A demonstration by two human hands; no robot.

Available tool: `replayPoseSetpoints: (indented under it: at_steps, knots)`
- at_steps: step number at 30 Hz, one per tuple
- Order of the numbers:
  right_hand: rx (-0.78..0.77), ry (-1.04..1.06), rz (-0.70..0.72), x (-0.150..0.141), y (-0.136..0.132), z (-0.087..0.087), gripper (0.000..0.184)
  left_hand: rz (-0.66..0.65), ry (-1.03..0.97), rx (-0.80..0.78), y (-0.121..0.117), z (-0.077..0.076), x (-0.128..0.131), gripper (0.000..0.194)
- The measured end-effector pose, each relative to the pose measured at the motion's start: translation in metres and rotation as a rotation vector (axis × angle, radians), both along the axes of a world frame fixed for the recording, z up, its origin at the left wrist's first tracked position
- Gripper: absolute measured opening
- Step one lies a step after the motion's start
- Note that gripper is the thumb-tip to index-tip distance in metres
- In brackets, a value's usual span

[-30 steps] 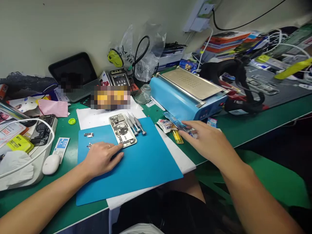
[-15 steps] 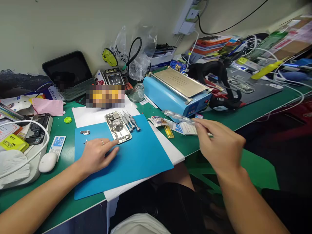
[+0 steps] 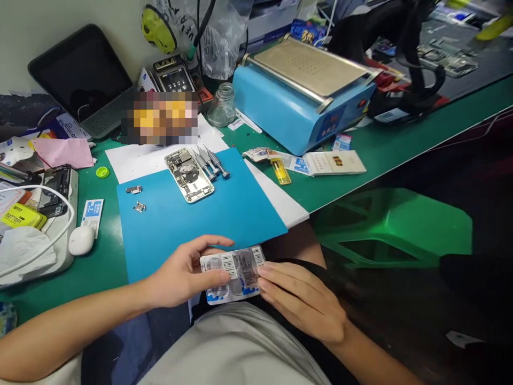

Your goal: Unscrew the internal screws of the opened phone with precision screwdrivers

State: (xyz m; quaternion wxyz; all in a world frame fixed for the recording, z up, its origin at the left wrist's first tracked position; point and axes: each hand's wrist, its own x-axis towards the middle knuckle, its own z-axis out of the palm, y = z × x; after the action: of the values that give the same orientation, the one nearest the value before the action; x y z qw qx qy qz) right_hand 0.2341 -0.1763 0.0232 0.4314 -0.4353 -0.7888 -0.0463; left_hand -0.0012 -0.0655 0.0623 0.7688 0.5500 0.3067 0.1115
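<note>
Low over my lap, in front of the desk edge, both hands hold a blister pack (image 3: 236,287) with clear bubbles and printed barcodes. The thumb of my left hand (image 3: 182,272) presses on its face while the other fingers go behind it. My right hand (image 3: 304,299) grips the pack's right end; its thumb is hidden. Beyond them on a blue mat (image 3: 240,214) lies an opened phone (image 3: 188,174) with its inner parts showing. Several small screwdrivers (image 3: 211,163) lie right beside the phone. Two small metal parts, one a bracket-like piece (image 3: 139,206), sit to its left.
A blue heating machine (image 3: 272,107) with a metal top stands behind the mat, next to a glass jar (image 3: 222,107). A cigarette box (image 3: 336,162) and a yellow lighter (image 3: 281,171) lie right. A white earbud case (image 3: 82,240) is left; a green stool (image 3: 425,224) stands right.
My right hand has brought the blister pack from the right side down to my lap. My left hand has left the phone and taken hold of the pack. The view has tilted and shifted.
</note>
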Motion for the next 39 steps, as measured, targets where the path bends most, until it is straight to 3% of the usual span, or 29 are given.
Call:
replayPoseSetpoints:
  at_steps: [3,4,6,9,11,13,16,18,32,39]
  knots:
    - [-0.103,0.086,-0.097,-0.013,0.009,0.015,0.023,-0.022,0.005,-0.008,0.002,0.001,-0.002,0.056]
    - [-0.194,0.109,-0.124,-0.018,0.012,0.022,0.024,-0.027,0.009,-0.003,0.003,0.002,-0.002,0.053]
    - [-0.417,0.175,-0.048,-0.026,0.018,0.032,0.023,-0.024,0.008,0.003,0.004,0.003,-0.001,0.053]
    - [-0.554,0.374,-0.094,-0.034,0.020,0.031,0.013,-0.007,-0.007,0.012,0.006,0.003,0.000,0.055]
    - [-0.537,0.443,-0.197,-0.036,0.018,0.025,0.014,-0.025,-0.004,0.031,0.007,0.004,0.000,0.046]
    - [-0.445,0.389,-0.230,-0.038,0.014,0.020,0.031,-0.053,0.015,0.046,0.007,0.005,0.000,0.037]
    - [-0.261,0.204,-0.170,-0.042,0.014,0.021,0.064,-0.070,0.044,0.044,0.007,0.006,0.000,0.034]
    - [-0.227,0.138,-0.106,-0.046,0.017,0.024,0.072,-0.084,0.052,0.041,0.007,0.007,0.000,0.033]
    - [-0.374,0.259,-0.034,-0.056,0.028,0.010,0.066,-0.071,0.005,0.054,0.010,0.001,-0.002,0.034]
    - [-0.378,0.327,-0.081,-0.057,0.033,0.014,0.048,-0.078,0.013,0.059,0.008,0.001,-0.002,0.035]
